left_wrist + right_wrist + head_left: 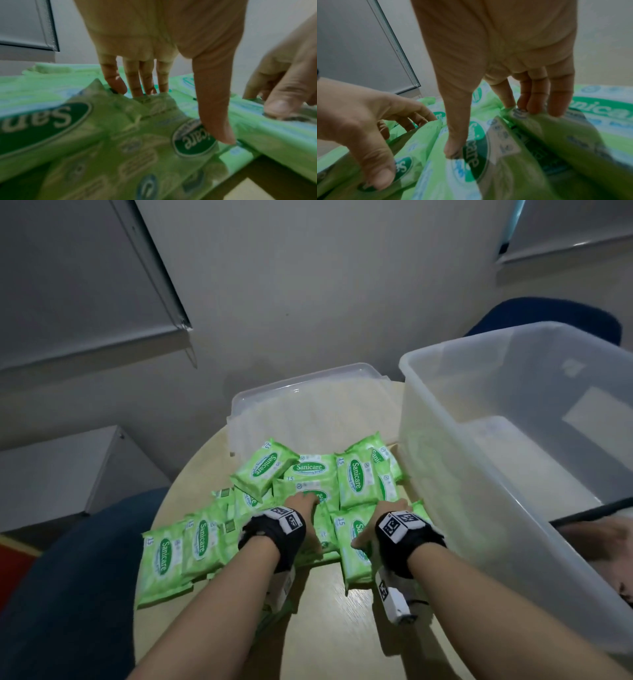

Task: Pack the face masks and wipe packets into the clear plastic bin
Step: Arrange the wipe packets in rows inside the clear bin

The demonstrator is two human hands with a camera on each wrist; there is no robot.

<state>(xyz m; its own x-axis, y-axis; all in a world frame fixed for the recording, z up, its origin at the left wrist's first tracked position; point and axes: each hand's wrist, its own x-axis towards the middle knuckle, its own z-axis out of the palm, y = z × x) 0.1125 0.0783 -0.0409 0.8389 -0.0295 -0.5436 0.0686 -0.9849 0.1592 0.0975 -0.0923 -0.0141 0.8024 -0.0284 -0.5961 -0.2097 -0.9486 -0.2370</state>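
Hands (346, 525) grip wipe packets (356, 484) beside empty clear bin (428, 474)

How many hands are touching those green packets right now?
2. The left hand grips a packet mid-pile; the right hand grips another packet beside it, nearer the clear bin. None seems hidden.

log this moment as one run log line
stage: gathering | left hand: gripping a wipe packet | right hand: gripping another packet | clear bin: no packets visible inside | lid: off, behind pile
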